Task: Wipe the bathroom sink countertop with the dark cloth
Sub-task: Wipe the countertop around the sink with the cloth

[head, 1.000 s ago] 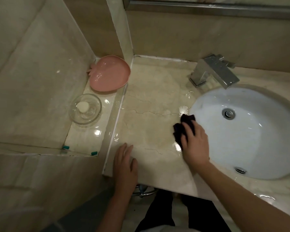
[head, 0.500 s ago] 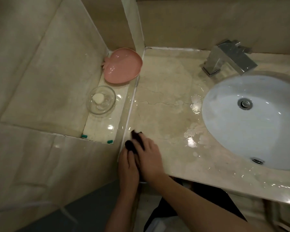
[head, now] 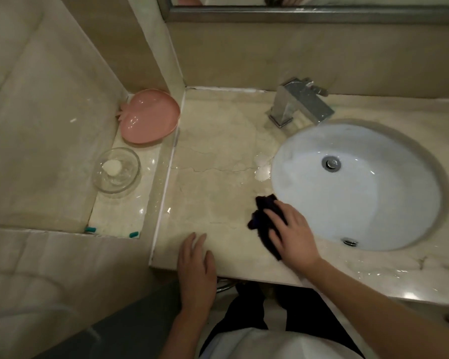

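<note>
Mostly the beige marble countertop (head: 213,203) filled the view, wet and shiny in several spots. At about three o'clock from its middle sat the white round sink (head: 355,187), and the square metal faucet (head: 300,102) stood at about eleven o'clock from the sink. On a lower ledge at nine o'clock lay a pink dish (head: 151,116), and just nearer than it a clear glass bowl (head: 116,170) with a small white piece inside. The right hand (head: 293,235) pressed the dark cloth (head: 263,216) flat on the countertop, with straight fingers on top of it, at the sink's eight o'clock edge. The left hand (head: 196,268) rested open and flat on the front edge of the countertop, at about six o'clock, holding nothing.
</note>
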Demonstrator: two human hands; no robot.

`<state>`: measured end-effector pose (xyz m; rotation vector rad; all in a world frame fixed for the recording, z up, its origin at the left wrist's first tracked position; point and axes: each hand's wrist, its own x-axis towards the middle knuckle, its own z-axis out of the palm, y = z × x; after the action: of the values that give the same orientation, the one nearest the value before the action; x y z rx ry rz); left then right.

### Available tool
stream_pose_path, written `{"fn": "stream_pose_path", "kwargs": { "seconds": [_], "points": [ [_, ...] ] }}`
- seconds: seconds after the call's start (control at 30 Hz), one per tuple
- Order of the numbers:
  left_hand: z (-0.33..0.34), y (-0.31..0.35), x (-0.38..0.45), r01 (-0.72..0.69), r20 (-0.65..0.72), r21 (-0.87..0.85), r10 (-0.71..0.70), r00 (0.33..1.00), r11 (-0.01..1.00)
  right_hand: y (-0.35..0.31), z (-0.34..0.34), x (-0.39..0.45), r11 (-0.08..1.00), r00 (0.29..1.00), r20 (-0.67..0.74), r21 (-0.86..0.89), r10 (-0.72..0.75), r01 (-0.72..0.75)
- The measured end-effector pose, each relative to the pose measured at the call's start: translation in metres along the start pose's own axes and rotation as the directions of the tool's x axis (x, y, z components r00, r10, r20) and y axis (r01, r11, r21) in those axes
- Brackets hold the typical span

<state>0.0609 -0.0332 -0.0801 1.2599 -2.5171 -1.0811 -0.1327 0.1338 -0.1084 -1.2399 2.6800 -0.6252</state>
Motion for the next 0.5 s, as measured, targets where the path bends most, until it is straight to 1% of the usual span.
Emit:
{"fn": "stream_pose_path", "kwargs": {
  "seconds": [0.07,0.1,0.17,0.2,0.23,0.27,0.3,0.37,0.43,0.5],
  "points": [
    [0.005,0.004,-0.002,-0.068,0.041,0.033,0.067,0.997,0.997,0.028,-0.010,0.005,0.999,0.999,0.027,-0.007,0.044,-0.044],
    [0.008,0.006,-0.002,-0.090,0.064,0.037,0.087,0.994,0.995,0.040,-0.016,0.008,0.995,0.994,0.045,-0.003,0.100,-0.100],
    [0.014,0.017,-0.003,-0.133,0.107,0.022,0.130,0.986,0.991,0.059,-0.033,0.011,0.965,0.964,0.058,0.022,0.258,-0.259],
    [0.017,0.023,-0.004,-0.150,0.130,0.013,0.147,0.981,0.989,0.063,-0.042,0.010,0.945,0.946,0.029,0.056,0.322,-0.323],
    [0.021,0.028,-0.004,-0.159,0.151,0.001,0.157,0.976,0.987,0.063,-0.050,0.009,0.932,0.936,-0.021,0.100,0.351,-0.347],
    [0.025,0.033,-0.004,-0.161,0.160,-0.011,0.161,0.974,0.987,0.056,-0.058,0.007,0.933,0.936,-0.074,0.140,0.343,-0.331],
    [0.028,0.037,-0.004,-0.156,0.160,-0.024,0.158,0.974,0.987,0.045,-0.064,0.003,0.947,0.947,-0.119,0.163,0.298,-0.277],
    [0.035,0.045,-0.003,-0.133,0.149,-0.055,0.140,0.979,0.990,0.019,-0.068,-0.008,0.981,0.979,-0.152,0.156,0.138,-0.114],
    [0.040,0.053,-0.004,-0.102,0.134,-0.117,0.118,0.984,0.988,-0.003,-0.054,-0.025,0.994,0.991,-0.130,0.105,-0.027,0.041],
    [0.043,0.057,-0.003,-0.086,0.133,-0.145,0.105,0.986,0.986,-0.021,-0.028,-0.048,0.987,0.990,-0.050,0.080,-0.134,0.138]
  ]
}}
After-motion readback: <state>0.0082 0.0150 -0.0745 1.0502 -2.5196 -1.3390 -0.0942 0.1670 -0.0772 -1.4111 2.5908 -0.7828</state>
